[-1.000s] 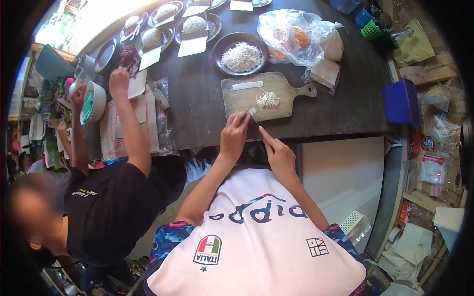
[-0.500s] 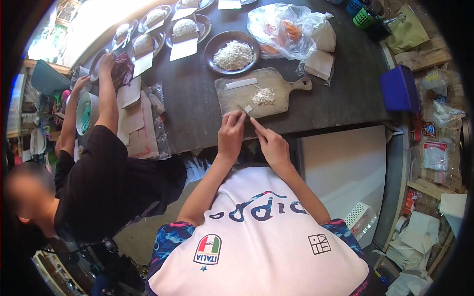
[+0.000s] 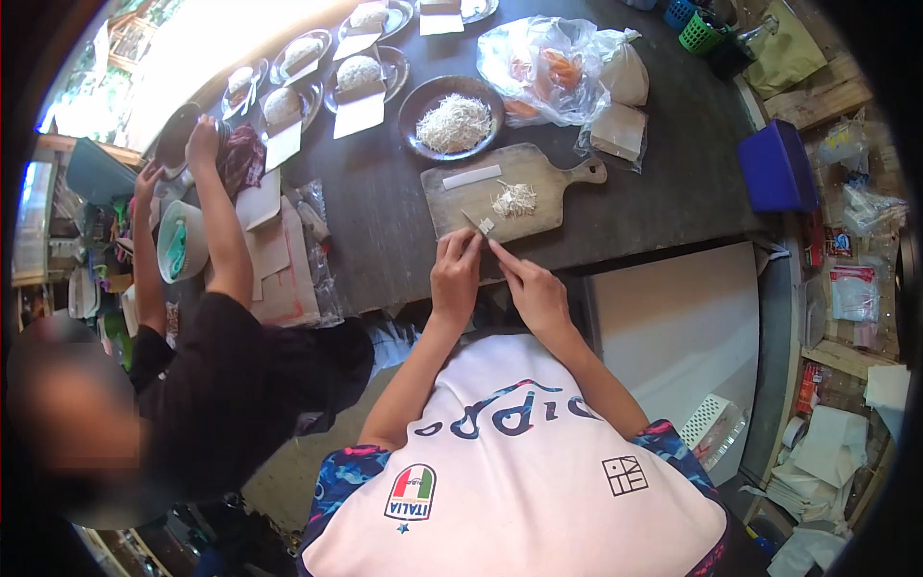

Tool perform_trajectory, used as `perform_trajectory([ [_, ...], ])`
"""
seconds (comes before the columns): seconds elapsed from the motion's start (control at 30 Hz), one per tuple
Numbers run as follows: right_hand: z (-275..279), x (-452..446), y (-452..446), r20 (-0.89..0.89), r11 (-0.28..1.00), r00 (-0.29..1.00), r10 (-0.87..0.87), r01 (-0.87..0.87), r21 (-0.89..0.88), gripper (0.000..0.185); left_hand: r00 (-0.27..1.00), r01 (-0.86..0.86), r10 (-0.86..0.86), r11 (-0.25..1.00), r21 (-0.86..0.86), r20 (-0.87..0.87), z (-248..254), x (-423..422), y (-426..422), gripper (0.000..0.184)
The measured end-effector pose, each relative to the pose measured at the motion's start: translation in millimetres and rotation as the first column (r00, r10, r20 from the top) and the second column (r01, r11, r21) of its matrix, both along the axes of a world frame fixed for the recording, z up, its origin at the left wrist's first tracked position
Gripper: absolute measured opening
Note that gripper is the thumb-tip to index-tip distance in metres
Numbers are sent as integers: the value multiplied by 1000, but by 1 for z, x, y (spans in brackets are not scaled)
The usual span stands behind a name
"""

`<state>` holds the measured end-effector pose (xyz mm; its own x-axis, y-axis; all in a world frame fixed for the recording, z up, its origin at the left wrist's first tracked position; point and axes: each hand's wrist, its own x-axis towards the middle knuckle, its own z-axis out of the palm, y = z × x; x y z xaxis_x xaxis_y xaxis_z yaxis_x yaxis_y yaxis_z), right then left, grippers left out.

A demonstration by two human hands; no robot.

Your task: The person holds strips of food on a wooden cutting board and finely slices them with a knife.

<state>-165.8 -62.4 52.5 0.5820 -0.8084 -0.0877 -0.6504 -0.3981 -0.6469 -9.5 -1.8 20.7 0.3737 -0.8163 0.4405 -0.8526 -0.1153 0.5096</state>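
Note:
A wooden cutting board point(image 3: 538, 171) with a handle lies before me. A long white strip point(image 3: 471, 177), a heap of fine white shreds point(image 3: 514, 200) and small white pieces point(image 3: 486, 226) are on it. My right hand point(image 3: 535, 290) is closed at the near edge of the board, index finger stretched along a small knife point(image 3: 469, 219); its handle is hidden. My left hand point(image 3: 455, 277) is closed beside the blade, fingertips pressed together near the small white pieces. What it grips is hidden. Behind the board stands a dark bowl point(image 3: 408, 123) of white shreds point(image 3: 454, 123).
A clear plastic bag point(image 3: 538, 67) with orange things lies behind the board. Several plates with rounded pale mounds point(image 3: 358, 73) and white cards stand at the back left. At left, a co-worker's hands point(image 3: 200, 146) hold a dark bowl point(image 3: 177, 135) near a white bucket point(image 3: 192, 245).
The co-worker's hands have lifted and tilted the dark bowl. The view has shifted slightly. My hands stay beside the small white pieces, almost unmoved.

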Motion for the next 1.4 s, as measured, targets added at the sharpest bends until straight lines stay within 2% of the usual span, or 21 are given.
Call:
perform_trajectory([
  [0.17, 13, -20, 12, -53, 999, 999, -10, 12, 53, 46, 1000, -10, 10, 1000, 0, 4, 0, -2, 1, 24],
  [0.37, 3, -2, 2, 69, 1000, 998, -13, 13, -6, 47, 1000, -2, 2, 1000, 6, -14, 2, -1, 1, 24],
  [0.47, 17, -19, 11, -49, 998, 999, 1, 2, 64, 46, 1000, -11, 11, 1000, 5, -22, 0, -3, 1, 25],
  [0.57, 15, -23, 13, -58, 996, 998, -6, 11, 91, 46, 1000, -24, 23, 999, -24, -17, -1, -4, 0, 25],
  [0.67, -2, -6, 2, 34, 999, 999, -4, 2, 36, 46, 1000, -24, 24, 999, -25, 4, 1, -4, 1, 24],
  [0.77, -1, -3, 1, 52, 1000, 999, 0, 0, 6, 47, 1000, -10, 10, 1000, -26, 0, 1, -3, 0, 24],
  [0.87, 16, -16, 8, -40, 995, 999, -5, 9, 98, 45, 1000, 0, 0, 1000, -11, 1, -1, -2, 1, 23],
  [1.07, 2, 4, -4, 5, 1000, 1000, 12, -13, 26, 46, 1000, 6, -6, 1000, 2, 0, 5, -2, 1, 24],
  [1.17, 8, -6, 2, -40, 1000, 999, 28, -28, 7, 46, 1000, 14, -14, 1000, 1, -21, 4, 0, 2, 24],
  [1.27, 9, -15, 7, -55, 996, 998, 14, -10, 87, 46, 1000, 3, -3, 1000, -5, -27, 1, -2, 2, 24],
  [1.4, -2, -2, 0, 33, 1000, 999, 27, -27, 9, 48, 1000, -12, 12, 1000, 19, -20, 1, -4, 4, 25],
])
